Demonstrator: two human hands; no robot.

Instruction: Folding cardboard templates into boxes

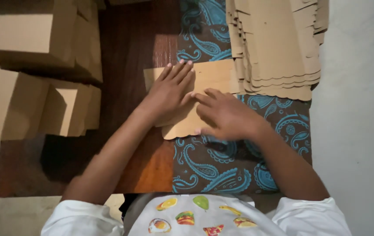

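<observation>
A flat brown paper piece (209, 76) with a scalloped lower edge lies on a wooden table (130, 48). My left hand (169, 89) rests palm down on its left part, fingers pointing away from me. Just to the right, my right hand (224, 116) presses on the paper's lower right part, fingers pointing left. Neither hand grips anything; both lie flat on the paper.
A thick stack of similar scalloped brown paper pieces (276, 43) sits at the back right, on a blue-patterned dark cloth (222, 170). Folded brown paper bags (29, 74) stand at the left. A pale floor (362, 109) lies to the right.
</observation>
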